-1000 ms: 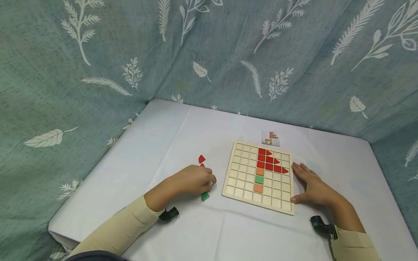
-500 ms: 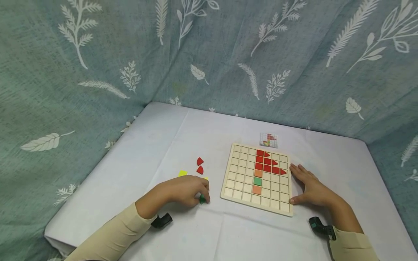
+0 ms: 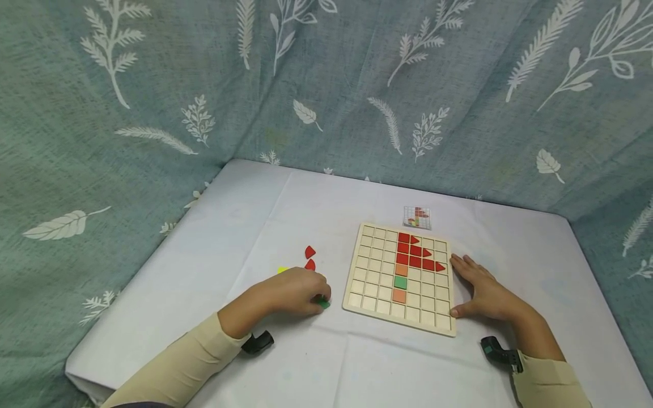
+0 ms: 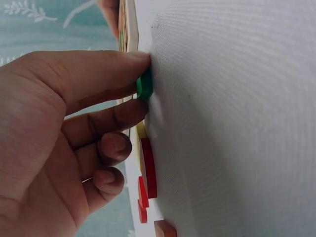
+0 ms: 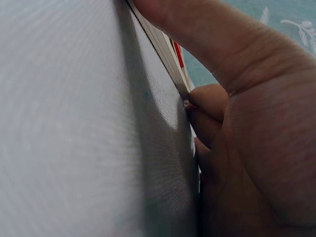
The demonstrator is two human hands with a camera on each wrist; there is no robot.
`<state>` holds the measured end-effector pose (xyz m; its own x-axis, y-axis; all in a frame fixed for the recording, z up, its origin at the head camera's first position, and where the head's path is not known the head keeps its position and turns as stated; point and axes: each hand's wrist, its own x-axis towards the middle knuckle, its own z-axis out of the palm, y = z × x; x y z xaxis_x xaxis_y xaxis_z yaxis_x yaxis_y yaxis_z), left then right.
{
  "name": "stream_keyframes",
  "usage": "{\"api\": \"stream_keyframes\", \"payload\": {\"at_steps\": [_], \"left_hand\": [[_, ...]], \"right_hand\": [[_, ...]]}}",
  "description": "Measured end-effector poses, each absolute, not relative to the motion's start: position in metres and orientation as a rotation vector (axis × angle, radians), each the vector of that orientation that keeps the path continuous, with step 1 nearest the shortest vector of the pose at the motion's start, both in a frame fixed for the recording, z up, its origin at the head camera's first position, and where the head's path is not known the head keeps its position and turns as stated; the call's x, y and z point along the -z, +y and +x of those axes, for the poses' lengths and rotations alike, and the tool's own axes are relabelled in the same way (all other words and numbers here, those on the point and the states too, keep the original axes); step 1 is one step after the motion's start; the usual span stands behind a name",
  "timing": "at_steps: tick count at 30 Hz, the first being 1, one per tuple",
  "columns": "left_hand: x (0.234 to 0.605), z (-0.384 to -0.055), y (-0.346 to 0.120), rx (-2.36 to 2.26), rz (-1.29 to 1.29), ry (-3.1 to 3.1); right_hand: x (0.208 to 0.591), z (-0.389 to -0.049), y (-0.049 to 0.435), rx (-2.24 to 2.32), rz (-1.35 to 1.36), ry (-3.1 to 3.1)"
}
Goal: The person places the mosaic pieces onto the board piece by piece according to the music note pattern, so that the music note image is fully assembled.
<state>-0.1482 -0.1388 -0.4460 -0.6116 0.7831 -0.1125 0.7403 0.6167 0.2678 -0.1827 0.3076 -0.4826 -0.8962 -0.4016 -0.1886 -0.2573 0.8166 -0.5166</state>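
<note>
A leafy curtain (image 3: pixel 347 85) fills the top, a white table (image 3: pixel 229 243) beneath! Right of centre, the wooden board (image 3: pixel 376 276); the right hand (image 3: pixel 483 289), fingers spread, touches its right edge. Below centre, the left hand (image 3: pixel 298 292) curls, thumb and finger pinching. The printed card (image 3: pixel 417 217) sits above the board (another grid, that). And the green piece (image 4: pixel 144 85): in that pinch, below the frame's centre.

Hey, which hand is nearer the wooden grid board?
Right. The right hand touches the wooden grid board at its right edge; the left hand is apart, to its left.
</note>
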Motion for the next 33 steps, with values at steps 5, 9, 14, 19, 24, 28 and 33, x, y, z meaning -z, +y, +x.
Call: {"api": "stream_keyframes", "payload": {"at_steps": [5,9,14,19,24,28,33], "left_hand": [[0.446,-0.149,-0.136,-0.238,1.273,2.672],[0.445,-0.151,-0.136,-0.226,1.271,2.677],[0.441,-0.151,-0.144,-0.274,1.201,2.625],[0.437,-0.152,-0.15,-0.317,1.204,2.595],[0.437,-0.154,-0.148,-0.302,1.245,2.594],[0.439,-0.155,-0.145,-0.279,1.275,2.615],[0.44,-0.157,-0.134,-0.291,1.364,2.644]], "right_hand": [[0.481,-0.183,0.306,0.705,-0.502,2.714],[0.48,-0.183,0.305,0.711,-0.5,2.715],[0.479,-0.182,0.304,0.707,-0.499,2.713],[0.479,-0.182,0.305,0.7,-0.493,2.712],[0.481,-0.181,0.305,0.718,-0.499,2.712],[0.48,-0.18,0.305,0.728,-0.505,2.707],[0.479,-0.181,0.304,0.714,-0.492,2.714]]}}
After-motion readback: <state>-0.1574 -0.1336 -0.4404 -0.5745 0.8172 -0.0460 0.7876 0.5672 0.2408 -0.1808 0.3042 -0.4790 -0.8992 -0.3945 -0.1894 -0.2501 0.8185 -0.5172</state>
